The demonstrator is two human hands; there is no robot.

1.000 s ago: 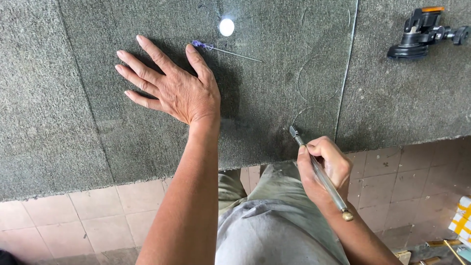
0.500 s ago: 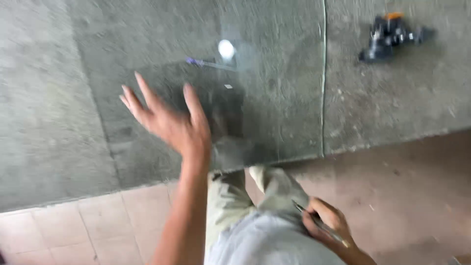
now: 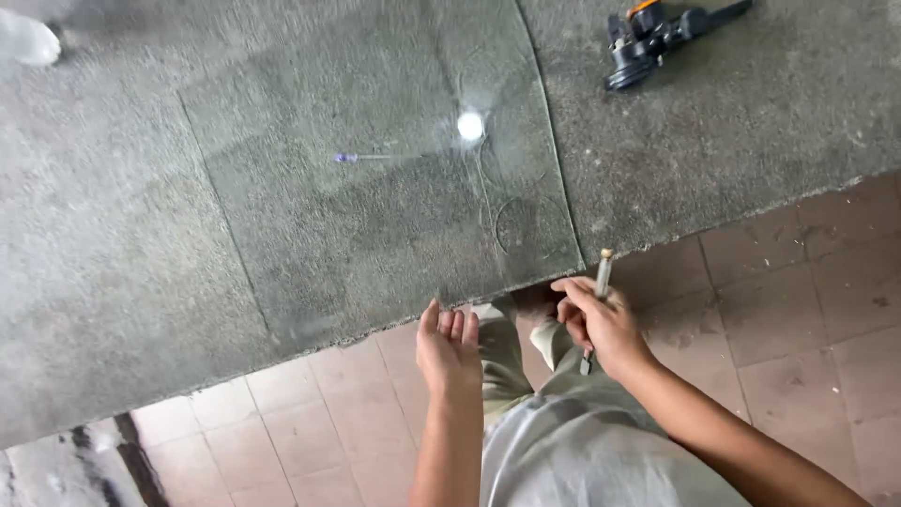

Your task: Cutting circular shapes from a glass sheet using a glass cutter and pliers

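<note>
A clear glass sheet lies flat on a grey carpeted table, its near edge at the table's front edge. My left hand is at that near edge, fingers together and reaching under or against the glass. My right hand grips a slim metal glass cutter, held upright just below the table's edge, with fingertips near the sheet's near right corner. A small purple-handled tool rests on the glass. A bright light reflection shows on the sheet.
A black and orange power tool lies on the table at the far right. A white object sits at the far left corner. Below the table is a reddish tiled floor; my legs in light trousers stand close to the edge.
My left hand has lifted off the top of the glass and dropped to its near edge. My right hand rose to the edge and turned the cutter upright. The view shifted.
</note>
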